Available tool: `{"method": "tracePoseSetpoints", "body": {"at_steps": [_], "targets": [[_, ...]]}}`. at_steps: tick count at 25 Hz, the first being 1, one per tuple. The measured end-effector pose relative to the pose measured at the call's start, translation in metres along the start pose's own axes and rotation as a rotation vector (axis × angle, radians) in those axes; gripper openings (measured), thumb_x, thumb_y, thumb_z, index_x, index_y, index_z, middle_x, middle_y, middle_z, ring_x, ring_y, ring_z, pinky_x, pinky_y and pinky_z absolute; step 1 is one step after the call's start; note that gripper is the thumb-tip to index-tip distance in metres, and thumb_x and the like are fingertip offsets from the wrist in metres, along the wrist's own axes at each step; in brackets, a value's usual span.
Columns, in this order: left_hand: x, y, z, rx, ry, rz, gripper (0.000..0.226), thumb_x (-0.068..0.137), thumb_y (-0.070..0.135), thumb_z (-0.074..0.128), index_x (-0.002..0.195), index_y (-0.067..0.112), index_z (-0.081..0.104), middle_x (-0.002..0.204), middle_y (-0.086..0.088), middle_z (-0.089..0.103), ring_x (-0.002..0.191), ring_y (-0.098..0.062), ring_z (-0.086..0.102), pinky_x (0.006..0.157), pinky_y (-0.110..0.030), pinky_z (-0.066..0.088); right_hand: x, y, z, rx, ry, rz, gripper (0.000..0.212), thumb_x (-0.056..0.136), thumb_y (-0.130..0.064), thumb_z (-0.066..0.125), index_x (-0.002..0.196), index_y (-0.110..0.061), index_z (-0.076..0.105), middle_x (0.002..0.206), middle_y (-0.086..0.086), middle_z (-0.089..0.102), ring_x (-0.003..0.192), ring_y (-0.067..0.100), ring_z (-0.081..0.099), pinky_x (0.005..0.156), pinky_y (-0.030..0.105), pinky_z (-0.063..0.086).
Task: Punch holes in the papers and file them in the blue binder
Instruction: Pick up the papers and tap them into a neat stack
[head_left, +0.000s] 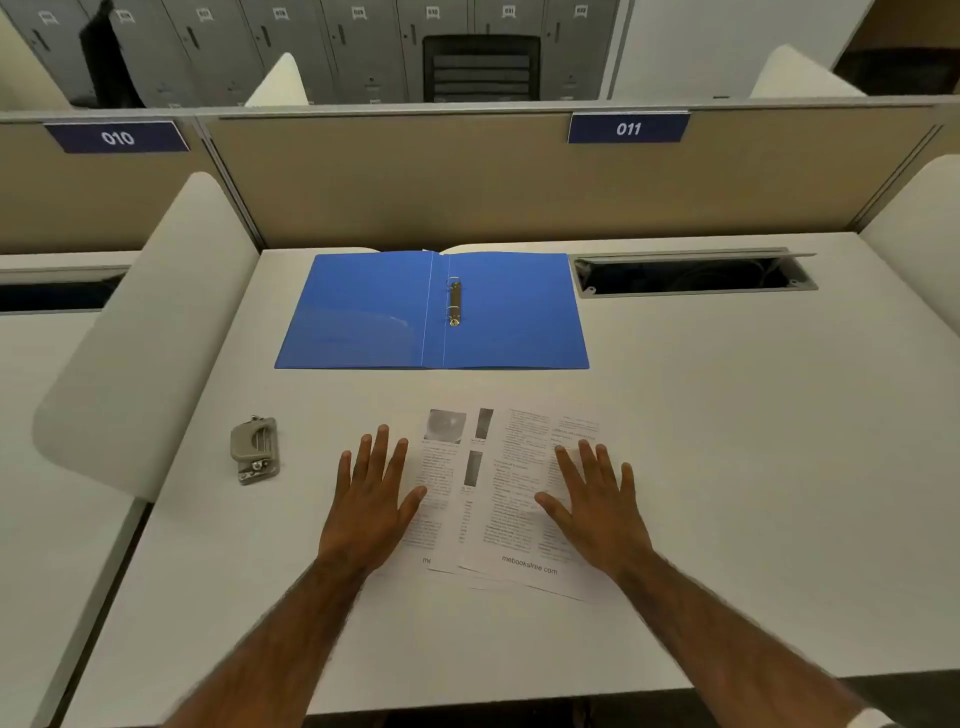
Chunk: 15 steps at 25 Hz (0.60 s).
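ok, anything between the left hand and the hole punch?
No. In the head view, only bare desk lies between the left hand and the hole punch.

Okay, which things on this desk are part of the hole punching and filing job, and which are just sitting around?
For the job: papers, hole punch, blue binder, lying open.

Just there: cable hatch in the desk, desk number sign 011, black chair beyond the partition.

"010" on left partition sign (117, 137), "011" on right partition sign (628, 128), "mebooksfree.com" on top paper (524, 499)
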<state>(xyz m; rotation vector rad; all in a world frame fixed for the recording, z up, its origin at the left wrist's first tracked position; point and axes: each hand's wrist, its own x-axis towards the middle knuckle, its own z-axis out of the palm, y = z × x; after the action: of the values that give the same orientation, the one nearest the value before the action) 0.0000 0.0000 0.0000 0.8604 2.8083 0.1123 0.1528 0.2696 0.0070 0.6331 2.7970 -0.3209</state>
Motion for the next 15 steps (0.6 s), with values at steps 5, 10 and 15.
{"method": "tracePoseSetpoints", "body": {"at_steps": [5,10,15], "targets": [[-0.003,0.007,0.013,-0.045,-0.021,0.025,0.089,0.082,0.078,-0.006,0.155,0.027,-0.012,0.160,0.003,-0.028,0.148,-0.019,-0.024,0.121,-0.045,-0.013,0.004,0.004,0.006,-0.002,0.018,-0.009,0.099,0.071,-0.084,-0.011,0.155,-0.033,-0.013,0.164,0.000,-0.022,0.151,0.025,-0.019,0.119,0.052,-0.014],[-0.008,0.009,0.024,-0.054,-0.058,0.035,0.094,0.080,0.078,-0.013,0.156,0.023,-0.009,0.161,0.001,-0.024,0.150,-0.020,-0.018,0.123,-0.045,-0.008,0.003,0.009,0.015,0.004,-0.015,-0.022,0.097,0.073,-0.083,-0.010,0.155,-0.031,-0.013,0.164,0.001,-0.023,0.151,0.026,-0.019,0.122,0.053,-0.006],[0.007,0.038,0.013,-0.057,0.004,0.078,0.082,0.088,0.074,0.005,0.155,0.029,-0.010,0.161,0.003,-0.025,0.149,-0.019,-0.021,0.122,-0.047,-0.009,0.011,0.015,0.008,0.092,0.058,-0.011,0.090,0.083,-0.080,0.004,0.156,-0.030,-0.010,0.164,-0.002,-0.021,0.152,0.021,-0.017,0.124,0.050,0.001]]}}
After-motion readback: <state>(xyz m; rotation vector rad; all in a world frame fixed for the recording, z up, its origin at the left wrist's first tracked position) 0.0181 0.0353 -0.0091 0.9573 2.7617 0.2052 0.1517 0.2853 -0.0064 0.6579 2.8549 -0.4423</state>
